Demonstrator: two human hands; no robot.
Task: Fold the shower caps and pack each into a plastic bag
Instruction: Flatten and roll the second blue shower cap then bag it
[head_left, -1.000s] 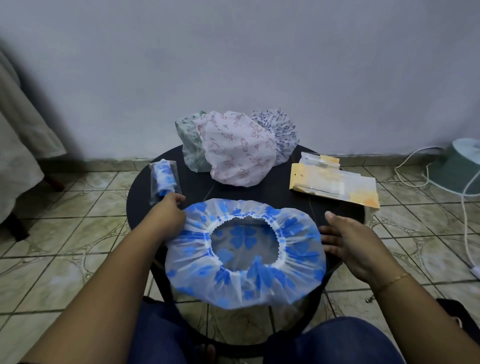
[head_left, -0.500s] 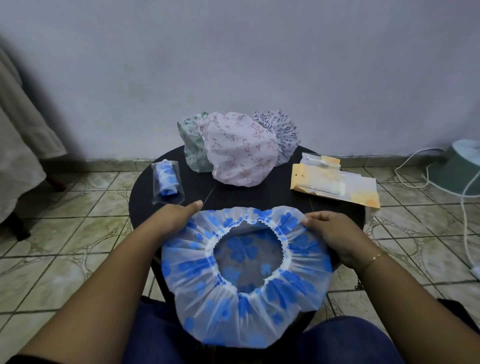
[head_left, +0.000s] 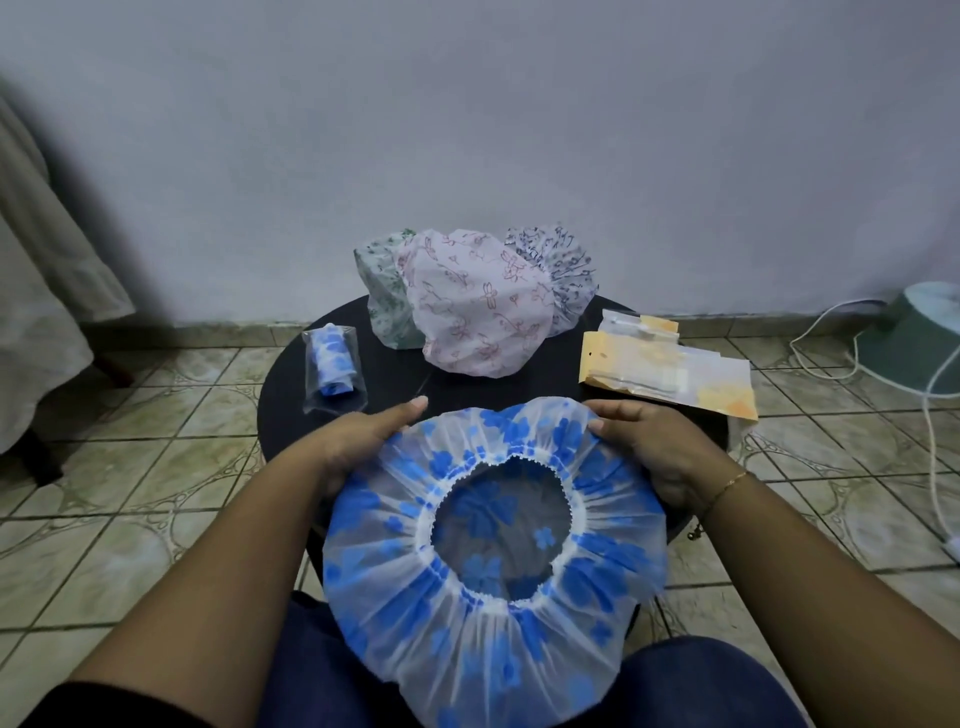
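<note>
A blue-flowered shower cap (head_left: 493, 618) hangs open-side up over the near edge of the round black table (head_left: 561, 384), its lower part over my lap. My left hand (head_left: 358, 441) grips its far left rim, thumb on top. My right hand (head_left: 649, 441) grips the far right rim. A folded blue cap packed in a clear plastic bag (head_left: 333, 368) lies at the table's left. A stack of empty plastic bags with yellow cards (head_left: 670, 369) lies at the right. Three more caps stand at the back: green (head_left: 384, 296), pink (head_left: 475, 306) and dark-patterned (head_left: 566, 270).
A tiled floor surrounds the table, with a wall close behind it. A teal fan base (head_left: 919, 343) and white cables (head_left: 935, 457) sit on the floor at right. Pale cloth (head_left: 41, 291) hangs at the left edge.
Both hands moved from the cap's sides to its far rim and took hold of it. The cap has been pulled toward me and now hangs further off the table edge.
</note>
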